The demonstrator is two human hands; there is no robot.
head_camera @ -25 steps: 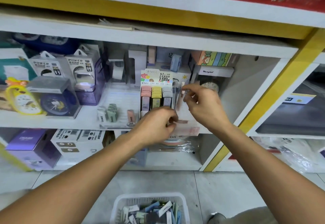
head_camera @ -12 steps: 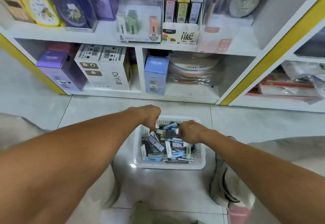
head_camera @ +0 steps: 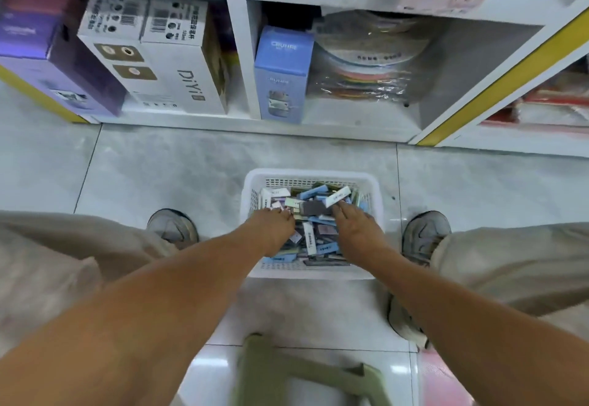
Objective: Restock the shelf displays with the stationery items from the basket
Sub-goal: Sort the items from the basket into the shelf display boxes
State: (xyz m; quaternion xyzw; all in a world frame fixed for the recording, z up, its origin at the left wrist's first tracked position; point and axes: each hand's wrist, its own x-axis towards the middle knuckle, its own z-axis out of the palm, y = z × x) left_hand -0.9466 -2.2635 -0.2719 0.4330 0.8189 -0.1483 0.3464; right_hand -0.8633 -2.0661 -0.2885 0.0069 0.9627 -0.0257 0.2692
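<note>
A person looks down at a pale grey tiled floor, glossy with dark grout lines. At the centre sits a white plastic basket with slotted walls, heaped with small flat stationery packs in blue, white, grey and lilac. Both bare arms reach into it. The left hand and right hand lie apart on the pile, fingers pointing toward 12 o'clock; whether either grips a pack cannot be told. A grey shoe stands at 9 o'clock of the basket and another at 3 o'clock. At 12 o'clock runs a white shelf unit with yellow edging, holding a purple box, white boxes, a blue box and wrapped coloured discs. A green stool shows at 6 o'clock.
</note>
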